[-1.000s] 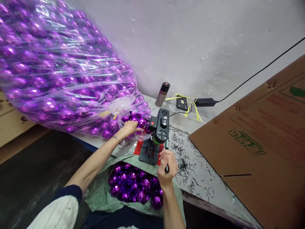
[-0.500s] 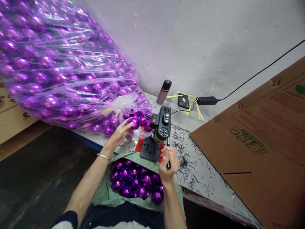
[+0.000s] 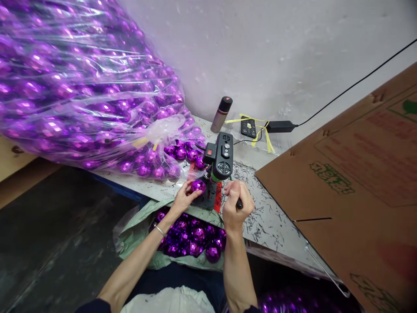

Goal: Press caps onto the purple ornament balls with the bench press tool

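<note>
My left hand [image 3: 183, 199] is closed round a purple faceted ball [image 3: 198, 186] and holds it on the black base plate under the small black bench machine [image 3: 220, 161]. My right hand [image 3: 237, 205] is wrapped round the machine's black lever handle [image 3: 239, 203], just right of the base. A huge clear plastic bag [image 3: 81, 87] of the same purple balls lies to the left, its open mouth spilling balls [image 3: 177, 153] onto the table beside the machine. Below the table edge, a green sack [image 3: 143, 256] holds several more purple balls [image 3: 192, 241].
Black shavings litter the grey tabletop [image 3: 267, 221]. A large brown cardboard box [image 3: 358, 182] leans at the right. At the back stand a spray can [image 3: 221, 114], a black power adapter [image 3: 280, 126] with its cable up the wall, and a small black remote [image 3: 249, 128].
My left hand took a purple ball from the bag's mouth and brought it down under the machine. My right hand, still on the lever, has risen slightly.
</note>
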### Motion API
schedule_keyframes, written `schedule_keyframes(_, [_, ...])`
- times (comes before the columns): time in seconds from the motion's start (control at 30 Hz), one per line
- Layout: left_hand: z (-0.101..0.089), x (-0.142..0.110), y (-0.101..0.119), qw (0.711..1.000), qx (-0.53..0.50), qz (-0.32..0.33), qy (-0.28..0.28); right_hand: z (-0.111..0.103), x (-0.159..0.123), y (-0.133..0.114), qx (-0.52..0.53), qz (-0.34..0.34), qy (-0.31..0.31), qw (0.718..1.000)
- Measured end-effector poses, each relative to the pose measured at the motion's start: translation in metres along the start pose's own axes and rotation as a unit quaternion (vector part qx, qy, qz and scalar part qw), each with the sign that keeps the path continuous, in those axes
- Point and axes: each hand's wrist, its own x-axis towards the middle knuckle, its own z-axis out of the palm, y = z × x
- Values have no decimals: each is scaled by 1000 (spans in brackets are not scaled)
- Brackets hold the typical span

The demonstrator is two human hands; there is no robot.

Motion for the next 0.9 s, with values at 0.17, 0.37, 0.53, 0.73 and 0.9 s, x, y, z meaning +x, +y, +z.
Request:
schedule_keyframes(0.17, [9, 3, -3, 977, 183, 107, -8, -2, -6, 2, 7, -8, -8, 1000])
schedule_keyframes(0.37, [12, 3, -3, 914, 362, 182, -10, -4, -12, 5, -4, -22, -14, 1000])
schedule_keyframes(0.53, [18, 2, -8, 900, 369, 231, -11, -6, -15, 6, -15, -39, -32, 999])
schedule_keyframes(0.73, [18, 3, -14, 898, 363, 249, -7, -1, -35, 17, -16, -63, -22, 998])
schedule_keyframes(0.9, [18, 5, -18, 895, 370, 248, -2, 8, -53, 34, -8, -85, 5, 996])
